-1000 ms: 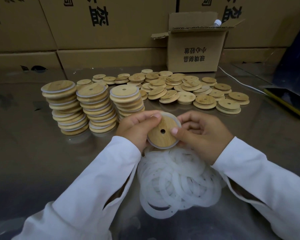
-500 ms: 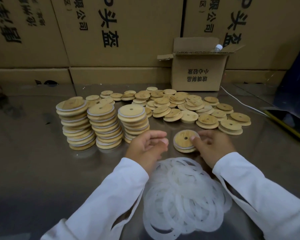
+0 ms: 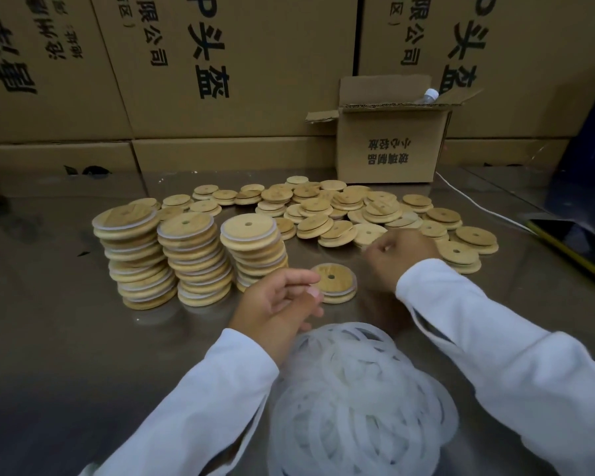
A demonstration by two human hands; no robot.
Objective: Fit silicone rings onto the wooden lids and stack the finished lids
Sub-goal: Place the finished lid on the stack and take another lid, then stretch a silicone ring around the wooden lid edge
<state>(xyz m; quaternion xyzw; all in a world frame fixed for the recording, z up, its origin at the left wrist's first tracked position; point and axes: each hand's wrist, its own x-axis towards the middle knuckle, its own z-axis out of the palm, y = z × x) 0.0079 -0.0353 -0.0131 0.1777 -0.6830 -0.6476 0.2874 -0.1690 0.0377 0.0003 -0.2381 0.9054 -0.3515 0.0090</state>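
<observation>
Lying flat on the table [image 3: 55, 338], the finished lid [image 3: 334, 282] wears its white ring and sits by itself. The left hand [image 3: 282, 300] is just beside this lid, on its left. Its fingers are loose and a bit bent, and it holds nothing. The right hand [image 3: 402, 259] is up and to the right of the lid, over the loose lids [image 3: 340, 207]. Its fingers are curled, but it is blurry, so I cannot tell if it holds one. Three tall stacks [image 3: 193, 259] stand left of the lid and lean a little. I think a bump from a sleeve [image 3: 203, 407], or a lid put on crooked, could tip a stack over. The ring pile [image 3: 358, 400] lies near the lid, on the person's side.
</observation>
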